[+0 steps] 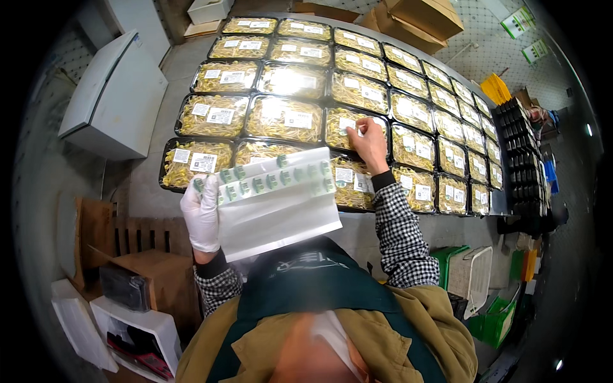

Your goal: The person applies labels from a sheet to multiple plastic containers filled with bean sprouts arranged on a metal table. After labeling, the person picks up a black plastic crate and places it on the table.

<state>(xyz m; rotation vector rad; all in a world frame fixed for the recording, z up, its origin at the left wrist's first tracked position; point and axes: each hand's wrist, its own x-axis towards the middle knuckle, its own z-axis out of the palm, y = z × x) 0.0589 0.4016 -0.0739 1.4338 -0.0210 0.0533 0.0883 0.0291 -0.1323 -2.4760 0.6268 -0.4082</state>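
My left hand [201, 215], in a white glove, grips the left edge of a white backing sheet [282, 220] with rows of small green stickers across its upper part. The sheet overlaps the front row of trays in view. My bare right hand [372, 146] is over a film-wrapped black tray of bean sprouts [335, 139] in the second row. Its thumb and fingertips are at the top film beside a white label [346, 125]; whether they pinch a sticker is hidden. Several similar trays [213, 115], bearing printed labels, stand in close rows on the table [500, 203].
A pale chest freezer [119, 95] stands left of the table. Stacked black trays [519, 158] are at its right end, cardboard boxes [419, 33] beyond its far side. Another cardboard box [163, 273] and a white foam box [165, 330] lie lower left, a green crate [493, 321] lower right.
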